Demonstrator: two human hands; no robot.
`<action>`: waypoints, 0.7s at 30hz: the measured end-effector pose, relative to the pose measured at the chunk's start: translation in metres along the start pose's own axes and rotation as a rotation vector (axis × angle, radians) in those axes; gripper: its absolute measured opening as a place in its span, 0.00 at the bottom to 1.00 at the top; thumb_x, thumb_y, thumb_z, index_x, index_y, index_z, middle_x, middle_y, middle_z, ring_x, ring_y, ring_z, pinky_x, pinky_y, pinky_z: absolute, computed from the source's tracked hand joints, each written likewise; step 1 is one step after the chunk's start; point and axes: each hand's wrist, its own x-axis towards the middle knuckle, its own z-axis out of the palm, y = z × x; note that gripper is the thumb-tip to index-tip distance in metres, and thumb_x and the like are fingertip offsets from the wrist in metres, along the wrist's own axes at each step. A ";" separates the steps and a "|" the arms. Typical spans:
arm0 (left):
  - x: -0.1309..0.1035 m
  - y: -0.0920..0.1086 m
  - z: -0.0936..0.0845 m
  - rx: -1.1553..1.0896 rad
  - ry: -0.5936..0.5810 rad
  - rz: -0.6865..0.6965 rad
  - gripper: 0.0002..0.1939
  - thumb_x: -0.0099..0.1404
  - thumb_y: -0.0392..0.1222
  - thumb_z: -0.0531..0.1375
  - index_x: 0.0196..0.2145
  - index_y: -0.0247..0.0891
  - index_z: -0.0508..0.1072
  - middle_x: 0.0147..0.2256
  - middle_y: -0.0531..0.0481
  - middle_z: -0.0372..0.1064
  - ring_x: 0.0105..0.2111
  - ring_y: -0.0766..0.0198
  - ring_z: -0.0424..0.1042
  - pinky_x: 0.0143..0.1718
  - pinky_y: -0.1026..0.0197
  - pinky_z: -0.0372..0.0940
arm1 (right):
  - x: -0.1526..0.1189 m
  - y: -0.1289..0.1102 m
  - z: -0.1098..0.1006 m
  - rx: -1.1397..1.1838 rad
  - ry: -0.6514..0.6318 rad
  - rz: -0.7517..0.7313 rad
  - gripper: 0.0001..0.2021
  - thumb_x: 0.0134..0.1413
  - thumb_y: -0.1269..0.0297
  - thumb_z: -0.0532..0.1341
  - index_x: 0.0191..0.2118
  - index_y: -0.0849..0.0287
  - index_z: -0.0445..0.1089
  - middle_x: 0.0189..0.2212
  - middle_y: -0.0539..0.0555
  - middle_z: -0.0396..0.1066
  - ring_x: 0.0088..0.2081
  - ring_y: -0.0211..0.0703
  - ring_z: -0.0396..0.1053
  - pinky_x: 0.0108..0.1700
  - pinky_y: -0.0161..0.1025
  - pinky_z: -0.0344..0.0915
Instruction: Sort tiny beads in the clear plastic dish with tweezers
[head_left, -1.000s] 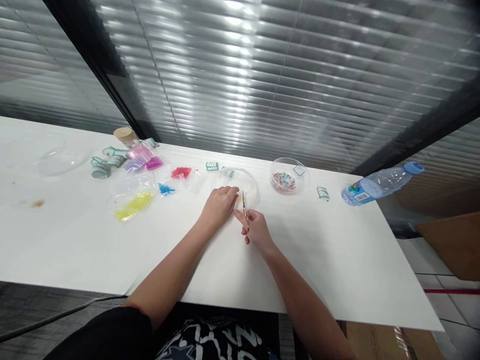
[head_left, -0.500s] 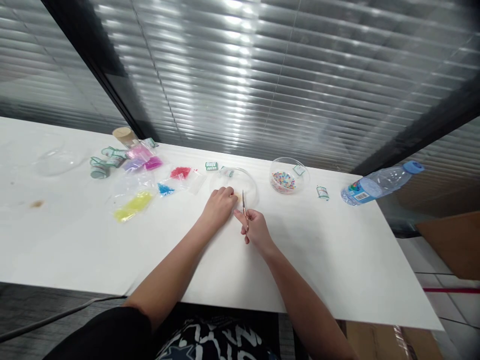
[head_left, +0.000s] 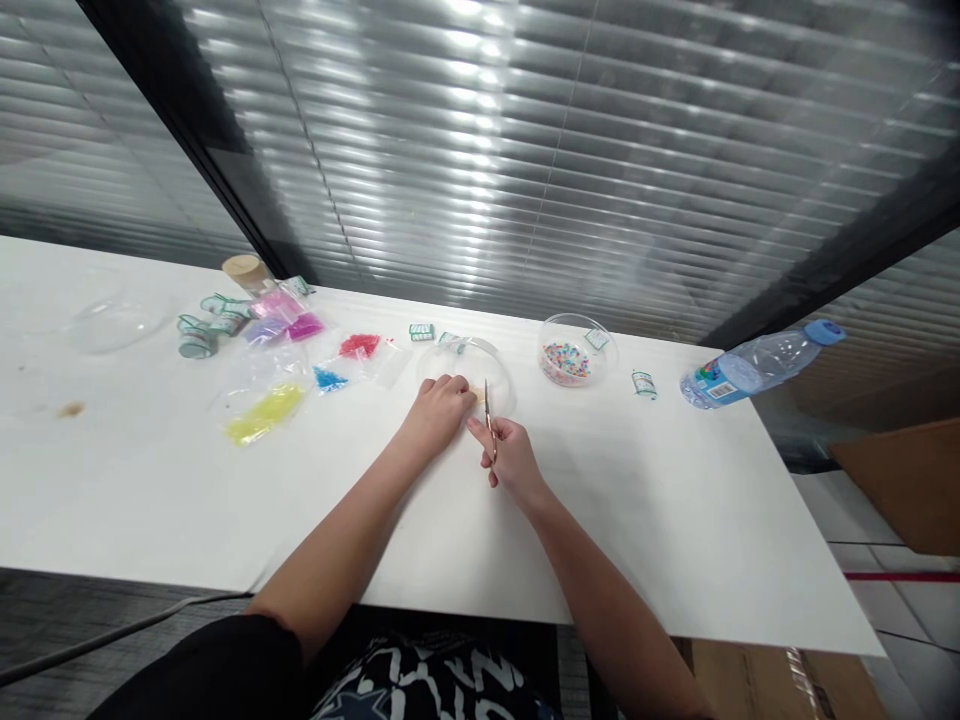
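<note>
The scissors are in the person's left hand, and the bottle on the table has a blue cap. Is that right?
Not quite: the head view shows the scissors in the right hand, not the left hand. The bottle on the table does have a blue cap.

The bare left forearm [head_left: 356, 525] slants up and inward from the lower left, its wrist fairly straight. At its end the bare left hand [head_left: 439, 412] lies back upward, knuckles bent, fingers curled under so that their tips are hidden. The bare right forearm [head_left: 592, 585] slants in from the lower right; the bare right hand [head_left: 511, 460] is turned on its side, fingers curled in a grip, thumb pointing towards the left hand, near it.
</note>
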 end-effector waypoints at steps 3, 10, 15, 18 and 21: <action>0.000 0.002 0.000 0.023 0.011 0.002 0.07 0.63 0.31 0.55 0.31 0.37 0.71 0.40 0.43 0.71 0.40 0.54 0.69 0.39 0.53 0.59 | 0.001 0.001 0.000 -0.005 0.003 0.000 0.21 0.51 0.48 0.63 0.22 0.55 0.55 0.11 0.41 0.59 0.09 0.29 0.50 0.08 0.29 0.48; 0.000 0.005 0.004 0.071 0.028 0.012 0.06 0.64 0.31 0.54 0.32 0.36 0.70 0.39 0.43 0.71 0.39 0.55 0.69 0.38 0.53 0.57 | 0.001 0.001 0.000 0.000 0.001 -0.010 0.22 0.51 0.47 0.64 0.22 0.55 0.55 0.11 0.41 0.59 0.09 0.29 0.50 0.08 0.29 0.49; 0.001 0.006 0.005 0.091 0.048 0.007 0.05 0.64 0.32 0.54 0.32 0.37 0.69 0.37 0.43 0.70 0.38 0.55 0.68 0.37 0.53 0.56 | 0.001 0.001 0.001 0.009 0.005 -0.009 0.22 0.49 0.48 0.65 0.22 0.55 0.56 0.11 0.42 0.59 0.09 0.29 0.50 0.08 0.29 0.49; 0.001 0.006 0.004 0.080 0.060 -0.016 0.05 0.63 0.31 0.54 0.35 0.36 0.68 0.39 0.42 0.69 0.40 0.53 0.68 0.38 0.53 0.57 | 0.001 0.000 0.001 0.004 0.006 0.001 0.22 0.49 0.47 0.65 0.22 0.55 0.56 0.11 0.42 0.59 0.09 0.29 0.49 0.09 0.29 0.49; 0.001 0.005 0.003 0.034 0.074 -0.047 0.07 0.63 0.30 0.53 0.38 0.36 0.68 0.41 0.41 0.69 0.41 0.53 0.67 0.40 0.52 0.58 | 0.001 -0.001 0.001 -0.001 0.005 -0.004 0.22 0.50 0.46 0.64 0.21 0.55 0.55 0.11 0.42 0.59 0.09 0.29 0.49 0.09 0.29 0.48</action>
